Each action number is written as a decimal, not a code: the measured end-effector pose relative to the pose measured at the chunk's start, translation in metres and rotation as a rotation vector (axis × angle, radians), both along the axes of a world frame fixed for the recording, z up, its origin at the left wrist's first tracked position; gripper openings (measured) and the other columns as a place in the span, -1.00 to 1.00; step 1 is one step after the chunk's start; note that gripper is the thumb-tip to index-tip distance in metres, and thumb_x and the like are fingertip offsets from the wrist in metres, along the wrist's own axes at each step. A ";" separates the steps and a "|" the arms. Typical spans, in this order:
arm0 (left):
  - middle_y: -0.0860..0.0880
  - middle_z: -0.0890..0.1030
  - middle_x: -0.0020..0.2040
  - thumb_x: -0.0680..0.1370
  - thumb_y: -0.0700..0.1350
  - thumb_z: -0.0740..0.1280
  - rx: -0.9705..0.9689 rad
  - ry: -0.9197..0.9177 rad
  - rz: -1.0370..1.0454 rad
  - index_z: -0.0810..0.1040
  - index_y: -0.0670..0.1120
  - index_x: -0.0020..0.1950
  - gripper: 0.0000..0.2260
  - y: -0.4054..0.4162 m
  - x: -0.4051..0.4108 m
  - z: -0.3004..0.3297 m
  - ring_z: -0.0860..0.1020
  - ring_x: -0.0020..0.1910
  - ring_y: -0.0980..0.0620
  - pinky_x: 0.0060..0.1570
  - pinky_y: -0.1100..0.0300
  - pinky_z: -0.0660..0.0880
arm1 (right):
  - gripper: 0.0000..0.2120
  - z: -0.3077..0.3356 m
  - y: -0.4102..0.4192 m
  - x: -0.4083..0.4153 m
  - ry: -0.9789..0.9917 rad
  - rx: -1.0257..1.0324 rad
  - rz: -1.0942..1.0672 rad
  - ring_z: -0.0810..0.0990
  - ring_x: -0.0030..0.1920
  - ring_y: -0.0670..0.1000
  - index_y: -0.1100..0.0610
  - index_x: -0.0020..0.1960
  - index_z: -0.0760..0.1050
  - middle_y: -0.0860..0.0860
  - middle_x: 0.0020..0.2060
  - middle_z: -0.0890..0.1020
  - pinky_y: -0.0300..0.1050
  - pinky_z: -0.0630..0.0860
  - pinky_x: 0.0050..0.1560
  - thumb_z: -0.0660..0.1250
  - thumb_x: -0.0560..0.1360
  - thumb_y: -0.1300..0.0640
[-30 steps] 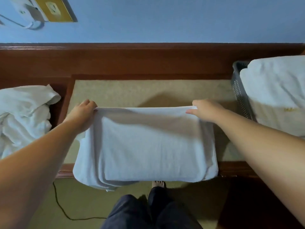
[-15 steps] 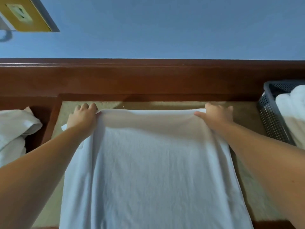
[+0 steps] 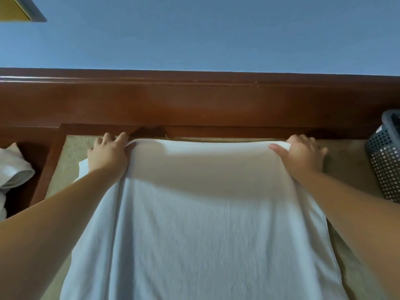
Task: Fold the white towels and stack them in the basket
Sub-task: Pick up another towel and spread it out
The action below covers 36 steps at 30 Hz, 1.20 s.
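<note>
Two hands hold the far corners of the white towel [image 3: 201, 224]: the left hand [image 3: 108, 155] lies over the far-left corner with fingers curled on the cloth, the right hand [image 3: 300, 154] pinches the far-right corner under its thumb; a second ago that edge sat mid-surface, and now it reaches the far edge of the beige surface [image 3: 346, 167], against the wooden ledge [image 3: 194, 105]; the towel looks drawn out flat, so the folding is probably being reset; the basket [image 3: 385, 161] waits at the right edge.
</note>
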State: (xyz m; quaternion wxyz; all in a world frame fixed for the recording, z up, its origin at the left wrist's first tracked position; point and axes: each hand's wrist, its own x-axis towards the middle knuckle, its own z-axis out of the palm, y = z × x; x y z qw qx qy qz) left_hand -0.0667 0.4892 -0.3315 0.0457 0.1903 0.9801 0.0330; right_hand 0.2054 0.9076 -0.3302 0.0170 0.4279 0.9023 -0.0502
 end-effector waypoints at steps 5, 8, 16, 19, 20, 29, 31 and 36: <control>-0.25 0.47 0.03 0.70 0.17 0.17 0.079 0.030 0.027 0.48 0.02 0.25 -0.71 0.006 -0.008 0.008 0.45 0.09 -0.36 0.05 -0.23 0.42 | -0.39 0.001 0.003 -0.009 0.089 0.039 -0.058 0.44 0.25 0.23 0.12 0.10 0.57 0.14 0.12 0.58 0.29 0.25 0.30 0.18 0.56 -0.43; -0.23 0.52 0.11 0.68 0.25 0.14 0.017 0.009 0.071 0.50 0.06 0.28 -0.65 0.013 -0.017 0.009 0.45 0.17 -0.34 0.15 -0.24 0.40 | -0.35 0.001 0.006 -0.022 0.018 0.077 -0.139 0.43 0.29 0.23 0.13 0.15 0.58 0.15 0.17 0.57 0.32 0.26 0.31 0.19 0.55 -0.45; -0.21 0.48 0.34 0.39 0.57 0.16 -0.036 -0.232 0.425 0.42 -0.05 0.36 -0.17 -0.004 -0.027 0.014 0.31 0.44 -0.28 0.32 -0.26 0.35 | -0.28 0.013 -0.057 -0.035 0.210 0.105 -0.250 0.27 0.50 0.25 0.14 0.48 0.28 0.20 0.50 0.29 0.34 0.22 0.41 0.45 0.43 -0.07; -0.26 0.41 0.47 0.33 0.53 0.14 -0.087 -0.359 0.482 0.44 -0.05 0.48 -0.10 -0.027 -0.043 0.017 0.20 0.54 -0.29 0.46 -0.26 0.25 | -0.52 0.025 -0.112 -0.046 0.145 0.000 0.077 0.37 0.35 0.26 0.03 0.35 0.38 0.14 0.33 0.38 0.22 0.34 0.28 0.35 0.47 -0.04; -0.26 0.41 0.46 0.36 0.47 0.20 -0.072 -0.394 0.500 0.46 -0.02 0.47 -0.17 -0.035 -0.051 0.016 0.20 0.53 -0.28 0.46 -0.27 0.24 | -0.55 0.027 -0.129 -0.053 0.064 -0.078 0.165 0.35 0.37 0.26 0.00 0.35 0.39 0.13 0.35 0.37 0.22 0.36 0.27 0.32 0.51 -0.10; -0.14 0.69 -0.10 0.54 0.09 0.48 0.502 -0.430 0.557 0.65 -0.17 0.19 -0.62 -0.074 -0.082 0.038 0.69 -0.14 -0.19 -0.06 -0.06 0.68 | 0.00 0.015 -0.170 -0.086 -0.338 -0.401 0.184 -0.25 0.63 0.37 -0.29 0.64 -0.26 0.03 0.65 -0.32 0.61 0.01 0.46 0.11 0.40 -0.65; -0.15 0.69 -0.19 0.49 0.23 0.48 0.421 -0.463 0.641 0.64 -0.21 0.08 -0.51 -0.075 -0.075 0.038 0.70 -0.20 -0.19 -0.10 -0.05 0.69 | -0.01 0.014 -0.170 -0.088 -0.347 -0.397 0.188 -0.26 0.62 0.37 -0.30 0.63 -0.25 0.03 0.65 -0.32 0.61 0.02 0.45 0.13 0.40 -0.64; -0.14 0.63 -0.05 0.46 0.37 0.40 0.163 -0.592 0.679 0.56 -0.20 0.23 -0.33 -0.076 -0.041 0.043 0.64 -0.15 -0.14 -0.16 0.07 0.61 | 0.01 0.023 -0.175 -0.098 -0.393 -0.393 0.151 -0.23 0.62 0.38 -0.30 0.64 -0.21 0.04 0.65 -0.31 0.59 0.09 0.44 0.23 0.40 -0.60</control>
